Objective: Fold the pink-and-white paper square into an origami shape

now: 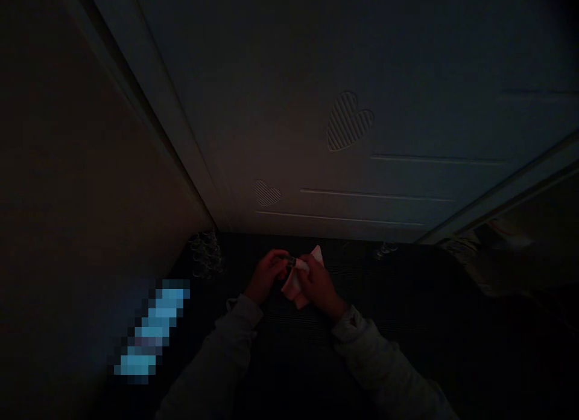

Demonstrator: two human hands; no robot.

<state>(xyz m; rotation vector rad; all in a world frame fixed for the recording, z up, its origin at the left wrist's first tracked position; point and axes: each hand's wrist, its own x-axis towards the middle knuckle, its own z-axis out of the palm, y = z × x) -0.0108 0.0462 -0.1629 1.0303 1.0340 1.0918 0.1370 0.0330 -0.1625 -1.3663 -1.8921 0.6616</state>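
In the dim light both my hands meet above a dark surface. My left hand (269, 274) is closed around a small, shiny object that looks like clear glass (291, 262); its full shape is hidden by my fingers. My right hand (316, 284) grips a pale cloth (296, 290), which looks pinkish in this light. One corner of the cloth sticks up behind my right fingers, and its lower part hangs below my hands. The cloth touches the glass object between my hands.
Several clear glass items (205, 254) stand grouped at the back left of the dark tabletop (280, 347). Another glass item (385, 250) is at the back right. A glowing, pixelated screen (151, 332) lies at the left. Behind rises a pale panel (289, 136) with heart reliefs.
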